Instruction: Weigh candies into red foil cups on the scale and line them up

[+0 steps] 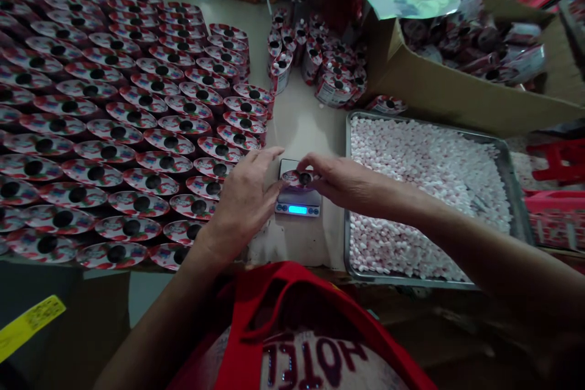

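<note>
A small red-and-white tube-shaped container (pixel 299 178) with a dark round hole in its top stands on a little digital scale (pixel 298 202) with a lit blue display. My right hand (pixel 347 183) pinches the container's top edge from the right. My left hand (pixel 244 201) rests against the scale's left side, fingers stretched out toward the container and close to it.
Rows of several like containers (pixel 114 128) cover the table on the left. A metal tray (pixel 505 164) of small pink-white candies (pixel 425 177) lies to the right. More containers (pixel 320 61) stand behind, beside a cardboard box (pixel 457 91) of them. Red stools (pixel 560 161) at far right.
</note>
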